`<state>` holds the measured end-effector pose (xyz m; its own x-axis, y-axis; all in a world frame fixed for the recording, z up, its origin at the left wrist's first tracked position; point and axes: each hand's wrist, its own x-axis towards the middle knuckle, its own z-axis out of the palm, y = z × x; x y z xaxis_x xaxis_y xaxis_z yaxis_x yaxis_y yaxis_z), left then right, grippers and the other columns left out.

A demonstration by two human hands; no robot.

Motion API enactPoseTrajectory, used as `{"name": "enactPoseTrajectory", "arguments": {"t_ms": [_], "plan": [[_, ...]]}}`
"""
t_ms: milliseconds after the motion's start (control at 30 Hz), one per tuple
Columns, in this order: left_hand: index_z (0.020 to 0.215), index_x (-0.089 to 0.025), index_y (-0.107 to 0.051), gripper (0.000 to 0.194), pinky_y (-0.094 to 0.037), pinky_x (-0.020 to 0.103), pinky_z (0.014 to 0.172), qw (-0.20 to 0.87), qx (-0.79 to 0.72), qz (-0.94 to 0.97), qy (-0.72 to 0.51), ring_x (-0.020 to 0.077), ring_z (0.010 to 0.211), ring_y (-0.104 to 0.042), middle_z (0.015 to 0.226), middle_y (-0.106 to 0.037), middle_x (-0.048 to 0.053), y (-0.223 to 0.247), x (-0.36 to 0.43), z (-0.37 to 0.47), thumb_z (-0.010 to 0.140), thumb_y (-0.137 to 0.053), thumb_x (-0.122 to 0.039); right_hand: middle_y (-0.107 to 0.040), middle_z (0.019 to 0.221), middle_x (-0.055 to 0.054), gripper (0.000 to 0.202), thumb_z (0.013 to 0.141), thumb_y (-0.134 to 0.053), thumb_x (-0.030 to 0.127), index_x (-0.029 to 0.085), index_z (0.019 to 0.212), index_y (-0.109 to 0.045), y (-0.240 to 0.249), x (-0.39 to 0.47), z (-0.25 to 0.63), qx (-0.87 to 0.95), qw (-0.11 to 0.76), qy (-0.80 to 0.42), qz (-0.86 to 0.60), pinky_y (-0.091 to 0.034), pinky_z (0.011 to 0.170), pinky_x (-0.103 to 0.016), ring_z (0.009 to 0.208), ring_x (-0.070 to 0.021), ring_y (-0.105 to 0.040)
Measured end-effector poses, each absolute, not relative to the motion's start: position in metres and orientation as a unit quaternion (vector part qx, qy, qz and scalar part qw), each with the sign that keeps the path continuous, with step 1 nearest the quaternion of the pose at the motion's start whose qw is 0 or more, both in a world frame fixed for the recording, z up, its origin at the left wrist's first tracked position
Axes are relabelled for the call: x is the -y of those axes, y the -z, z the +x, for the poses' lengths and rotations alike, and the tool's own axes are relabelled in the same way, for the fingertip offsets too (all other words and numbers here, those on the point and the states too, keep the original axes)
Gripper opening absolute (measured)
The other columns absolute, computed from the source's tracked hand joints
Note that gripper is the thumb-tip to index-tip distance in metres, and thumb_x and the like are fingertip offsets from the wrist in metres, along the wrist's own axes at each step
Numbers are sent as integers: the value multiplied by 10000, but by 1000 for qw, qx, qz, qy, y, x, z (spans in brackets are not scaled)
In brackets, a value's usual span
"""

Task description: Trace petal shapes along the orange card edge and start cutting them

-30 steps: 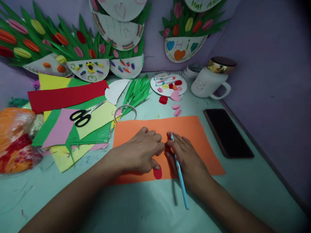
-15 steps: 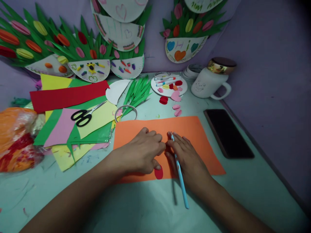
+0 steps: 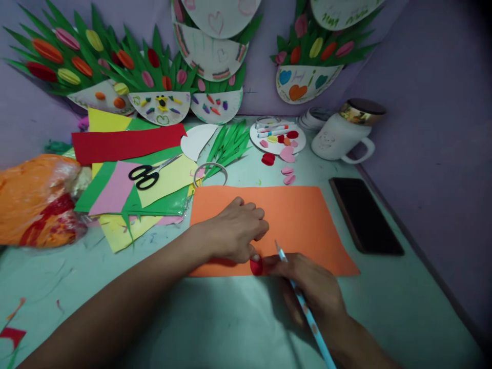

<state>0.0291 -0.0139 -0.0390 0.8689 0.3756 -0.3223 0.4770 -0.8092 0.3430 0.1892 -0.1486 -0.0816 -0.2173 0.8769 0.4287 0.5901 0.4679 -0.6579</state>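
An orange sheet of paper [image 3: 300, 215] lies flat on the table, with a small red paper oval [image 3: 256, 267] at its near edge. My left hand [image 3: 238, 233] rests on the sheet with fingers curled, its thumb pressing the oval's upper edge. Between thumb and fingers, my right hand [image 3: 315, 287] carries a light blue pencil [image 3: 307, 310], tip pointing up and away over the sheet. A fingertip of that hand reaches the oval's right side. The pencil's far end runs out of the bottom of the view.
Black-handled scissors [image 3: 148, 176] lie on stacked coloured papers [image 3: 109, 187] at left, beside a plastic bag [image 3: 38, 200]. Behind the sheet are a tape ring [image 3: 226, 177], green paper leaves [image 3: 229, 143] and a white plate [image 3: 255, 134]. A phone [image 3: 367, 215] and mug [image 3: 338, 136] stand right.
My right hand has come down and nearer, its fingertip now at the red oval. The pencil has shifted with it. My left thumb has moved onto the oval's edge. The view has shifted slightly.
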Motion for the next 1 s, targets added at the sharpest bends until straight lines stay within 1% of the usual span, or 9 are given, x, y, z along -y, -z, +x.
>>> {"name": "enactPoseTrajectory", "arguments": {"t_ms": [100, 167, 267, 400, 533, 667, 833, 1000], "plan": [[764, -192, -544, 275, -276, 350, 751, 225, -224, 942, 106, 189, 819, -435, 841, -519, 0, 43, 12, 28, 739, -728, -395, -678, 805, -16, 233, 861, -534, 54, 243, 985, -595, 87, 152, 183, 762, 377, -234, -471, -515, 656, -292, 749, -172, -654], [754, -192, -542, 275, -270, 347, 742, 231, -225, 942, 98, 189, 814, -435, 831, -523, 1, 45, 12, 28, 733, -727, -395, -672, 795, -9, 165, 863, -588, 90, 238, 936, -598, 91, 150, 181, 754, 375, -234, -485, -493, 633, -279, 732, -162, -636], [742, -192, -543, 267, -268, 345, 742, 232, -224, 942, 94, 192, 818, -437, 829, -532, 6, 44, 13, 27, 728, -722, -389, -658, 779, -3, 122, 862, -607, 115, 232, 895, -592, 91, 147, 179, 754, 368, -226, -495, -473, 613, -276, 699, -153, -612], [721, -195, -537, 266, -271, 350, 750, 226, -212, 947, 88, 199, 830, -450, 835, -541, 12, 42, 13, 26, 737, -705, -401, -646, 747, 2, 139, 863, -595, 99, 234, 880, -570, 89, 147, 176, 753, 369, -207, -504, -468, 593, -274, 676, -152, -603], [723, -201, -538, 235, -274, 357, 762, 231, -201, 949, 73, 202, 829, -463, 829, -554, 16, 46, 11, 24, 748, -667, -396, -654, 756, -4, 142, 859, -597, 101, 235, 893, -565, 88, 147, 173, 757, 372, -199, -499, -486, 591, -278, 667, -151, -609], [742, -203, -546, 235, -276, 358, 761, 230, -200, 950, 69, 205, 836, -461, 840, -561, 20, 50, 10, 23, 743, -665, -406, -650, 769, -6, 139, 856, -608, 107, 234, 899, -573, 88, 147, 172, 751, 376, -199, -504, -479, 586, -268, 671, -144, -603], [733, -196, -552, 248, -276, 365, 750, 236, -209, 947, 72, 207, 830, -459, 831, -557, 22, 49, 11, 25, 719, -689, -402, -624, 752, -2, 123, 850, -605, 112, 222, 889, -568, 88, 145, 175, 758, 354, -208, -507, -461, 562, -254, 642, -135, -575], [709, -189, -551, 174, -281, 368, 725, 220, -218, 948, 71, 204, 790, -453, 808, -547, 30, 48, 14, 27, 697, -665, -321, -612, 746, -5, 70, 852, -558, 154, 221, 872, -556, 91, 147, 168, 735, 358, -193, -543, -448, 559, -270, 629, -147, -558]]}}
